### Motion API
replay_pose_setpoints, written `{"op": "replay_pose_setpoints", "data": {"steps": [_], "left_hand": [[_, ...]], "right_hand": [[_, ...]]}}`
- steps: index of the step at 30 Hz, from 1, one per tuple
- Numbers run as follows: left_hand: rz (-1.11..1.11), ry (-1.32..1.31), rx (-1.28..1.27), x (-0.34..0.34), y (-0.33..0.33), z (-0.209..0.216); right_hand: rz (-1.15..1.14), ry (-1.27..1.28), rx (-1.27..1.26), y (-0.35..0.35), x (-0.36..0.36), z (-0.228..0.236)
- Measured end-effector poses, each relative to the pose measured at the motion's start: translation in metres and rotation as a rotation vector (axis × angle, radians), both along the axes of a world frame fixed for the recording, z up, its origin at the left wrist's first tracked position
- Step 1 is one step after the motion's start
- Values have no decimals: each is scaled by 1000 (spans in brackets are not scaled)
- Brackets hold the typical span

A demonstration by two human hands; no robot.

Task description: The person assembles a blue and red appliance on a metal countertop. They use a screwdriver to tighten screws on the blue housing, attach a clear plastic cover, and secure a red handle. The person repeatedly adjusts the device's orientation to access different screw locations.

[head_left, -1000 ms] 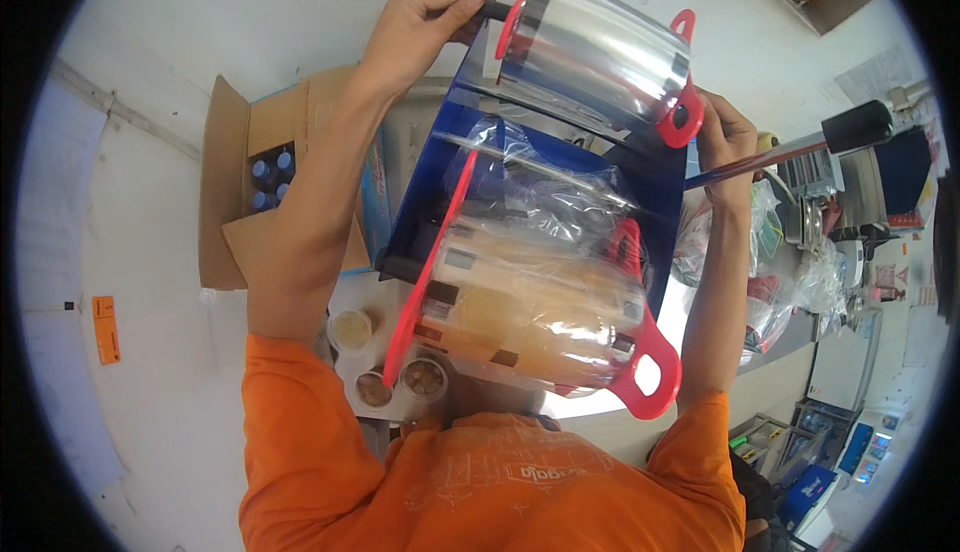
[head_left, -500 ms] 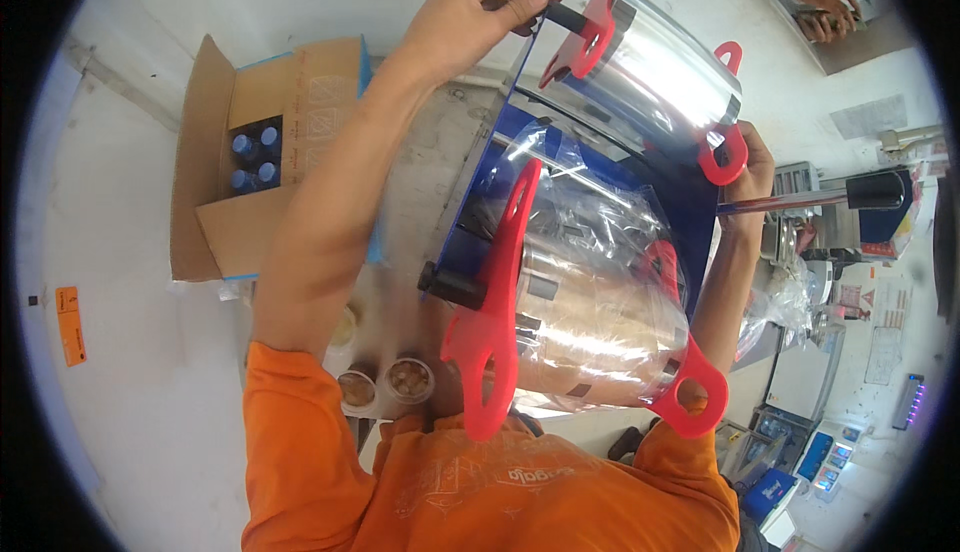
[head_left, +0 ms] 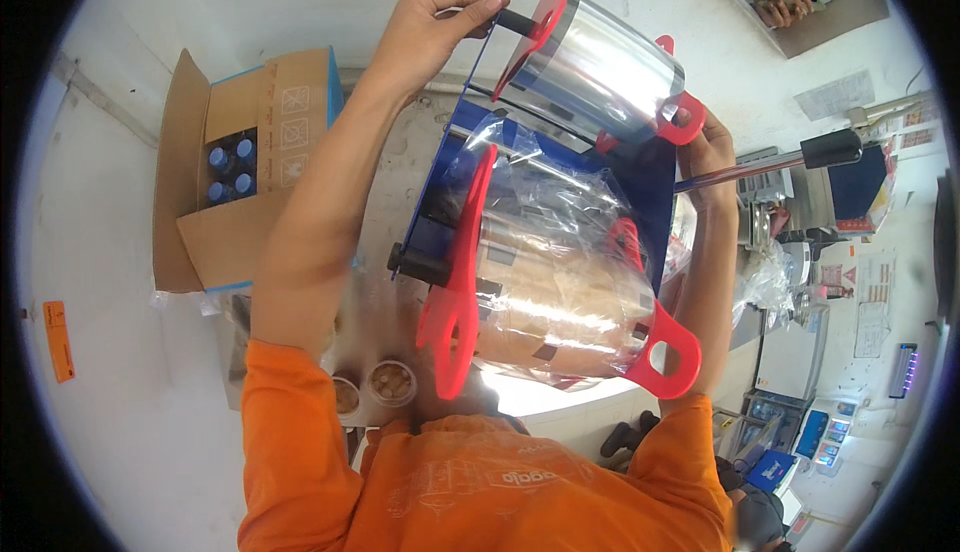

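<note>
At twelve o'clock, our left hand [head_left: 435, 40] pinches a black cylindrical knob [head_left: 517, 23] on a blue flat-sided frame [head_left: 655, 180]; at two, our right hand's [head_left: 712, 157] grasp we cannot tell.

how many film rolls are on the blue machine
2: the silvery roll at the top and the brownish roll below it, nearer the orange shirt. Others behind may be hidden.

Worktop: grey surface [head_left: 395, 192], below the left hand's [head_left: 435, 37] grip | directly on it: open cardboard box [head_left: 285, 147], left of that grip; two round tubs [head_left: 392, 382], bodyward of it, brownish contents
</note>
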State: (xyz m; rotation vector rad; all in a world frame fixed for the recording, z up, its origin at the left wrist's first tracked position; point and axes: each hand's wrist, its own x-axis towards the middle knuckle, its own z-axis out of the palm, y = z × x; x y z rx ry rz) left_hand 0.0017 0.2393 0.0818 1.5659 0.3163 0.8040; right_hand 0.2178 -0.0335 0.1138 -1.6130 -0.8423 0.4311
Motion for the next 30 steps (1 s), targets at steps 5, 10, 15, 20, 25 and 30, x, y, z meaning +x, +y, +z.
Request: {"op": "replay_pose_setpoints", "data": {"steps": [5, 10, 15, 20, 25, 30], "left_hand": [[51, 55, 50, -13, 13, 1], [229, 17, -8, -84, -8, 16], [886, -428, -315, -169, -141, 44], [522, -423, -348, -218, -253, -28], [7, -137, -750, -200, -287, -54], [-217, -243, -899, -160, -288, -48]], "right_hand": [[-75, -259, -467, -7, -18, 13], [-106, -640, -753, -111, -146, 128], [496, -1011, -505, -16, -204, 126], [226, -1485, -948, -46, -263, 89], [342, -1316, -910, -45, -267, 124], [653, -819, -888, 24, -220, 118]]}}
